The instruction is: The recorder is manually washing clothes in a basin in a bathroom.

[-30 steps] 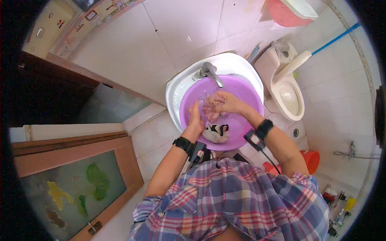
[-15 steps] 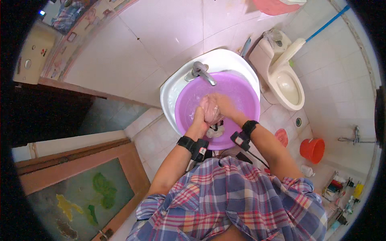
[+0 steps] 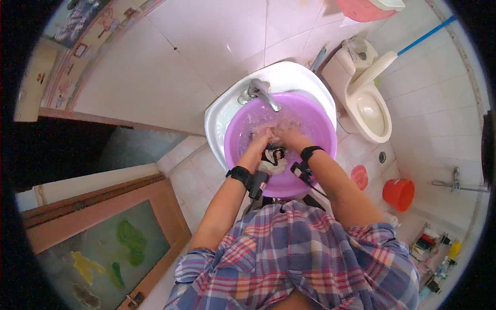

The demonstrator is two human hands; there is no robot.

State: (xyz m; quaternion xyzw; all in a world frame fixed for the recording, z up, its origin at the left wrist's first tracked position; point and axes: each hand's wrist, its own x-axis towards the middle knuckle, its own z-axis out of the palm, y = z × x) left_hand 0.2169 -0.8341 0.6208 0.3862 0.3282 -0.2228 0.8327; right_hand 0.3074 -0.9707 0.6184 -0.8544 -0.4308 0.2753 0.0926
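Observation:
A purple basin (image 3: 322, 135) with splashing water sits on the white sink (image 3: 216, 119), beneath a chrome faucet (image 3: 258, 89). My left hand (image 3: 259, 140) grips wet pink cloth (image 3: 267, 129) in the water at the basin's middle. My right hand (image 3: 290, 135) is in the water just right of that cloth, its fingers smeared by motion and spray. A white-and-black cloth (image 3: 274, 164) lies below my hands in the basin.
A toilet (image 3: 380, 116) stands to the right, with a blue-handled pole (image 3: 423, 36) behind. An orange bucket (image 3: 398, 196), pink floor item (image 3: 359, 175) and low rack of bottles (image 3: 434, 248) are at the right. A door with frosted glass (image 3: 103, 248) is at lower left.
The pink cloth, bunched up between my hands half a second ago, is now mostly hidden in splashing water. Both hands have shifted slightly within the basin, and the right one is more blurred.

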